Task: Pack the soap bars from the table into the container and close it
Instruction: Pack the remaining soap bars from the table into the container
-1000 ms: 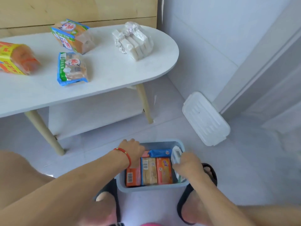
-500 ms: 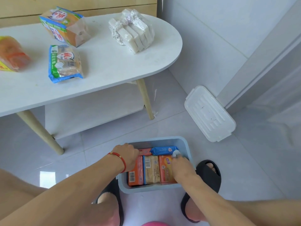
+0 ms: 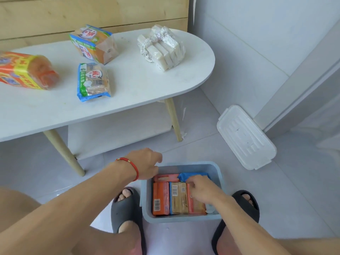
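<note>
A blue-grey container [image 3: 182, 220] stands on the floor between my feet. Several wrapped soap bars lie inside: an orange one [image 3: 160, 198], a tan one [image 3: 178, 197], a pink one [image 3: 166, 177], a blue one [image 3: 195, 176], and a white one [image 3: 209, 209] wedged against the right wall. My right hand [image 3: 202, 190] is inside the container, fingers resting on the bars, gripping nothing I can see. My left hand [image 3: 145, 164] hovers at the far-left corner, loosely curled and holding nothing. On the white table [image 3: 138, 89] lie more soap packs: orange-yellow [image 3: 27, 70], blue-green [image 3: 93, 81], orange-blue [image 3: 93, 44] and clear-wrapped white bars [image 3: 161, 46].
The container's white lid [image 3: 246, 138] lies on the floor tiles to the right, against the wall by a door frame. My feet in dark slippers [image 3: 127, 208] flank the container. A table leg [image 3: 173, 120] stands just beyond it, with a low shelf under the tabletop.
My right hand has pushed the white bar down at the container's right side and let it go. My left hand has lifted off the container's rim.
</note>
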